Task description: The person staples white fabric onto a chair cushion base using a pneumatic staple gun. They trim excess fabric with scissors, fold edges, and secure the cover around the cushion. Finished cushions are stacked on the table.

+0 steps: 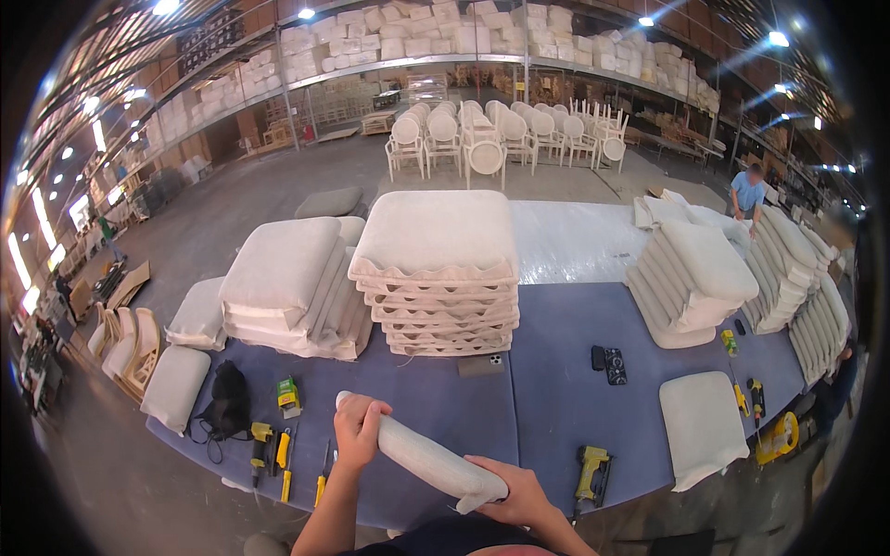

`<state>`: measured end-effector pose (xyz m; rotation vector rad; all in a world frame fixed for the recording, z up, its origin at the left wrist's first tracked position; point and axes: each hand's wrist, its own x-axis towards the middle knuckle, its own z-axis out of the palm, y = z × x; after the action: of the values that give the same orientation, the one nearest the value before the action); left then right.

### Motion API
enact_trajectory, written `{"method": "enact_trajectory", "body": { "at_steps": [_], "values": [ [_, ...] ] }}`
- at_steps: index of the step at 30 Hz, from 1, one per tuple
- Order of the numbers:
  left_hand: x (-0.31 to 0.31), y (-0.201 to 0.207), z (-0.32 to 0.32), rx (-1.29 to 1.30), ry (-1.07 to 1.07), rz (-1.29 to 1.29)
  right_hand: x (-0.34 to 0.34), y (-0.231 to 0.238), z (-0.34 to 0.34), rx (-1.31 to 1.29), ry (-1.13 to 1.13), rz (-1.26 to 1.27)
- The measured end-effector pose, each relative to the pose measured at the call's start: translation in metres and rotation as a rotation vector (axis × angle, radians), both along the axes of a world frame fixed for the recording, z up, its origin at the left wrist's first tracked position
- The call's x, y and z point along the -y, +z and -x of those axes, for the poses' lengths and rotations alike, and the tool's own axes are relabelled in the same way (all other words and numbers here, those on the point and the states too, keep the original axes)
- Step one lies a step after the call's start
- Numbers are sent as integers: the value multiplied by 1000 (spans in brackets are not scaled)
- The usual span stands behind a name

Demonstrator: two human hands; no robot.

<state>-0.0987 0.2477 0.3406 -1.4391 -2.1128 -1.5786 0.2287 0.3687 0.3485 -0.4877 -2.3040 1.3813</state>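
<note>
A seat cushion covered in off-white fabric is held tilted on its edge above the front of the blue tabletop. My left hand is closed around its upper left end. My right hand grips the lower right end, where a loose flap of fabric hangs. Beyond my hands stands a tall stack of cushions with wavy fabric edges. To the right of my right hand lies a yellow and black staple gun. Hand tools with yellow handles rest left of my left hand.
More cushion stacks stand at left and right. One cushion lies at the right front edge. A black bag, a green and yellow box and phones are on the table. A person in blue works at the far right.
</note>
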Motion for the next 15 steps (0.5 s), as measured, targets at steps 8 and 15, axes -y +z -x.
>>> {"method": "enact_trajectory", "body": {
  "at_steps": [8, 15],
  "values": [
    [18, 14, -3, -78, -20, 108, -2, -8, 1, -69, 17, 19],
    [-15, 371, 120, -1208, 770, -262, 2, -21, 12, -75, -195, 98]
  ]
}}
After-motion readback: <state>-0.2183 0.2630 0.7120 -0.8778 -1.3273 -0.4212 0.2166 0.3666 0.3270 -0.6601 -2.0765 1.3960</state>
